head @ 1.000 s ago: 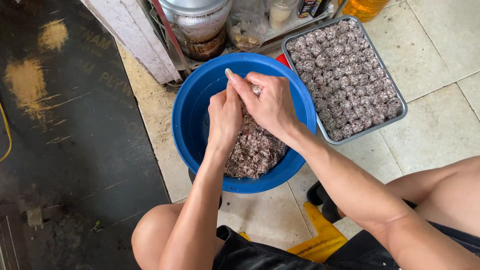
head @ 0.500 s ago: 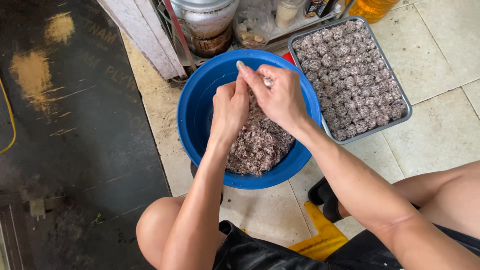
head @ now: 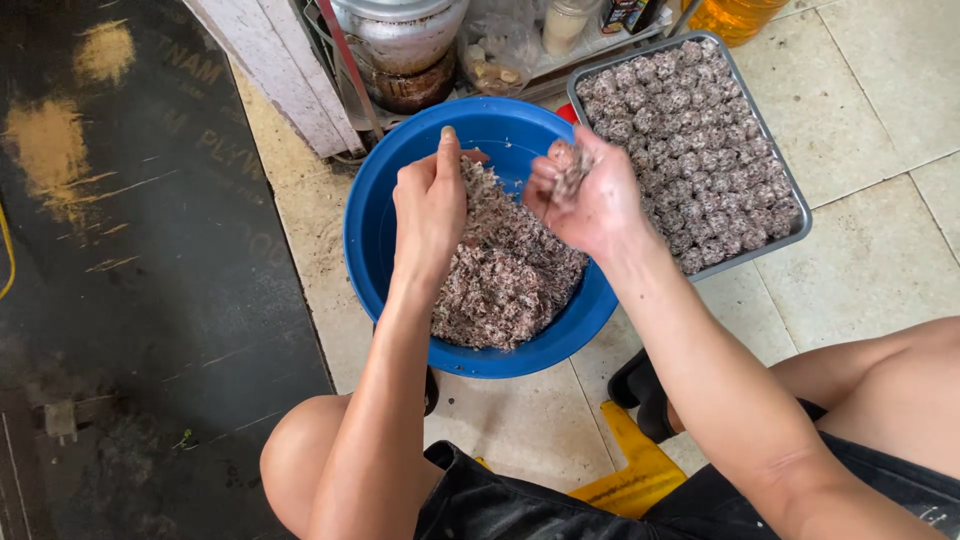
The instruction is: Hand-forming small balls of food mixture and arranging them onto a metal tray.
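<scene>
Centre of the frame: blue plastic basin (head: 372,240) on the tiled floor (head: 870,250), holding a heap of speckled minced mixture (head: 505,275) piled toward its lower right side. Left hand (head: 432,205) over the basin's left half, fingers curled shut with the thumb pointing up, touching the top edge of the heap; whether any mixture sits inside that grip cannot be told. Right hand (head: 590,195) just above the basin's upper right rim, fingers cupped closed around a small lump of mixture (head: 572,165). Upper right of the frame: rectangular metal tray (head: 792,215), touching the basin's rim, packed with rows of rolled balls (head: 690,130). Top centre: metal pot (head: 400,30) and jars. Left side: dark stained board (head: 130,280). Bottom centre: yellow stool (head: 630,470) between bare knees.
</scene>
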